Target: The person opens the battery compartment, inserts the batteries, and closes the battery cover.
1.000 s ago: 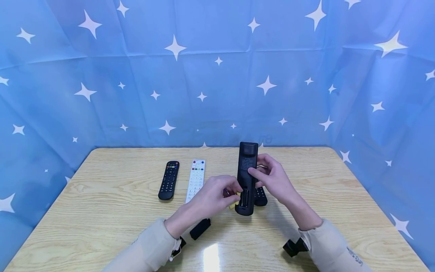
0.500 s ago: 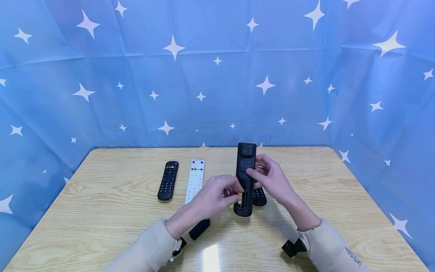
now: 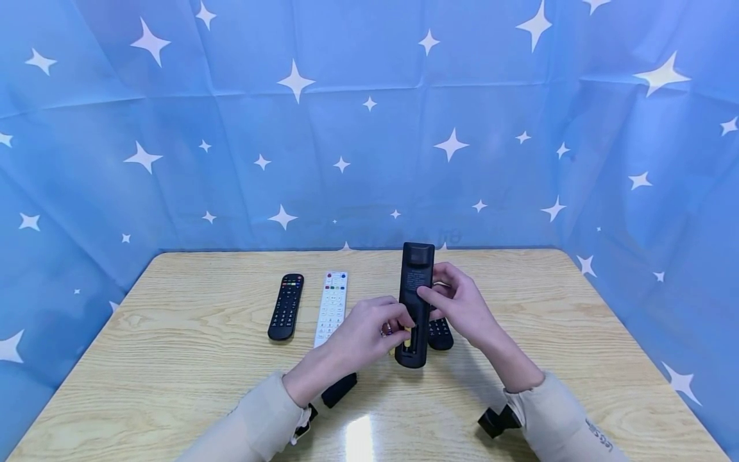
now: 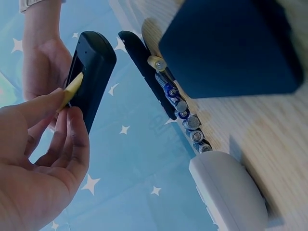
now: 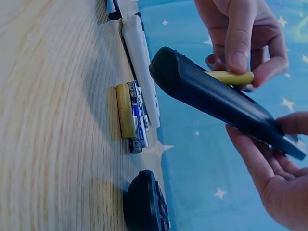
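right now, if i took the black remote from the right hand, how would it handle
The black remote should feel stiff: held one-handed, it shows no sag. Its smooth surface may be slightly slippery. With the battery compartment uncovered and the yellow battery tilted, apparently not fully seated, that battery would likely drop out if the remote were tipped.

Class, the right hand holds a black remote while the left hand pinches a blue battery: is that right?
Not blue: the right wrist view shows the left hand pinching a yellow battery. The right hand does hold a black remote.
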`<state>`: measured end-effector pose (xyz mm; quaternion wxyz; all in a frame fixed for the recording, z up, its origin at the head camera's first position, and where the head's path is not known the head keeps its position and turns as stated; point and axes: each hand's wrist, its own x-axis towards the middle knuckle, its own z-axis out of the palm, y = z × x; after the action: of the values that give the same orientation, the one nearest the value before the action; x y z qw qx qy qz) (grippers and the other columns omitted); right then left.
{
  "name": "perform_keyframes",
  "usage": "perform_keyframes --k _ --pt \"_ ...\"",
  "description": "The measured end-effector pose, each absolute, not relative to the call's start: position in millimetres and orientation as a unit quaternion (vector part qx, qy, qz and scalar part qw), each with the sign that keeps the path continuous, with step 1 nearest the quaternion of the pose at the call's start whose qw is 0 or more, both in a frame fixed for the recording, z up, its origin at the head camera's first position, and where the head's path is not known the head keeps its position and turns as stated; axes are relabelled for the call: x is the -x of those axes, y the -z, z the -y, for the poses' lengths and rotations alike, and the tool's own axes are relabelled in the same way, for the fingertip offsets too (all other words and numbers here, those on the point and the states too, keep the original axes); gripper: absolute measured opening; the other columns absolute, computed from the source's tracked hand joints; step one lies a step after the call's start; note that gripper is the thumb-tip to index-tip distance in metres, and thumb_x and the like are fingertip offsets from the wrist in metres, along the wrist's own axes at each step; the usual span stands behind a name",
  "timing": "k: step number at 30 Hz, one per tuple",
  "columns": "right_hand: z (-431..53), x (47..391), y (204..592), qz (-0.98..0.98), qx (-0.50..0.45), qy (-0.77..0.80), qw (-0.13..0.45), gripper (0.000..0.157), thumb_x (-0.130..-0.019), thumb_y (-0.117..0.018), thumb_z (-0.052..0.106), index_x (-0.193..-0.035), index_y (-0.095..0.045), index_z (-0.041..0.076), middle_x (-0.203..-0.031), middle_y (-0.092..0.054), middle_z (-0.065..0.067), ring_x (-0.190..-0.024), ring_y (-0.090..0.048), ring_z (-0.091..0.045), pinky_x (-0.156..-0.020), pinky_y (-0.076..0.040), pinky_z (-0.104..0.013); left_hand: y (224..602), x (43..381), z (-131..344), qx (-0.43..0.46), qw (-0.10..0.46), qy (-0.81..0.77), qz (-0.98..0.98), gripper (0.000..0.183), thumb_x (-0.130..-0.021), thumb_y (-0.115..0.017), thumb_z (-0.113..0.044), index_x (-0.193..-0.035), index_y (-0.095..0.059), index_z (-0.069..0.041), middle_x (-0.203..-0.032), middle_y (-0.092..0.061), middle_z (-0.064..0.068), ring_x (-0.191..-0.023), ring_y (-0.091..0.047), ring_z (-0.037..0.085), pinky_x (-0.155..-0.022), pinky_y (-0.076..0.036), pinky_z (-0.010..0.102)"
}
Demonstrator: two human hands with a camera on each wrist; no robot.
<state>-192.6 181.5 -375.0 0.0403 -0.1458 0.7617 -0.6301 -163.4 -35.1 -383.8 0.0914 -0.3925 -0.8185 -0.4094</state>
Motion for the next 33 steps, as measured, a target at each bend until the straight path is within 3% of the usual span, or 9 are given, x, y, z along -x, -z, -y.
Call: perform_keyframes --k 17,25,33 --pt "-179.1 189.4 372.6 -0.763 0.146 0.628 0.045 0.038 -0.102 -0.066 0.013 -0.131 -0.051 -0.005 -0.115 -0.063 -0.022 -0.094 -0.071 -0.024 -0.069 -0.061 -0.041 387.4 163.4 36.0 0.349 0.088 0.433 0.826 0.003 -0.093 -0.077 -0.006 -0.096 -0.077 -0.008 -0.091 -0.063 -0.002 -0.077 -0.059 0.006 -0.066 -0.054 0.021" --pt "-179.9 188.3 370.4 -0.763 0.153 0.627 0.040 0.037 -0.102 -0.065 0.012 -0.132 -0.051 -0.004 -0.116 -0.064 -0.021 -0.095 -0.071 -0.023 -0.071 -0.060 -0.038 385.7 163.0 36.1 0.301 0.054 0.490 0.816 0.017 -0.091 -0.080 -0.007 -0.095 -0.064 -0.012 -0.085 -0.060 -0.005 -0.073 -0.058 0.007 -0.062 -0.053 0.023" --pt "-179.4 188.0 370.0 -0.759 0.162 0.630 0.036 0.036 -0.101 -0.065 0.010 -0.130 -0.051 -0.005 -0.117 -0.065 -0.022 -0.094 -0.070 -0.023 -0.069 -0.060 -0.038 383.2 160.9 38.2 0.220 -0.013 0.539 0.813 0.032 -0.089 -0.083 -0.014 -0.107 -0.056 -0.010 -0.093 -0.061 0.008 -0.076 -0.060 0.014 -0.065 -0.051 0.028"
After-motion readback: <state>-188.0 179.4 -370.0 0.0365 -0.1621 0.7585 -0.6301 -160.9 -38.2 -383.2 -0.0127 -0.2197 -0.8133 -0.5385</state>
